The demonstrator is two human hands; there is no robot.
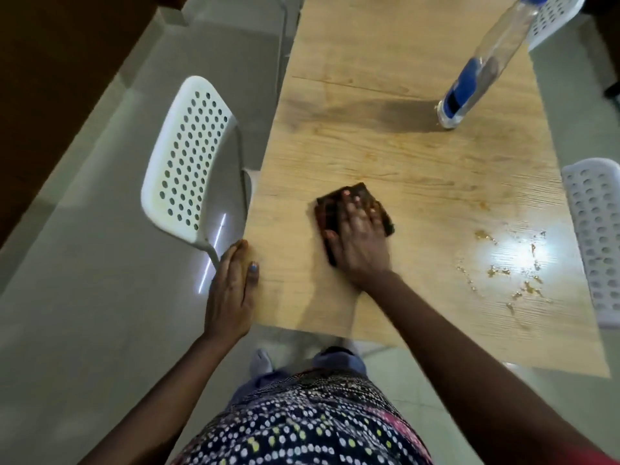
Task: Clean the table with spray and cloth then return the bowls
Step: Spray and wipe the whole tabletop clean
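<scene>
Cloth (pixel 355 218) wiping underway, my right hand (pixel 357 243) flat-fingered on it; left hand (pixel 231 283) open at the table (pixel 385 156) edge; crumbs (pixel 503 270) lower right next.

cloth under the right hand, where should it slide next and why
Probably toward the person's right: the right hand presses the dark cloth flat near the table's middle, while sticky amber spill spots lie unwiped near the right edge. The left hand rests on the table's left edge.

Home dining area: wooden table (pixel 385 146), perforated white chairs (pixel 188 159), tiled floor (pixel 84 313).
</scene>
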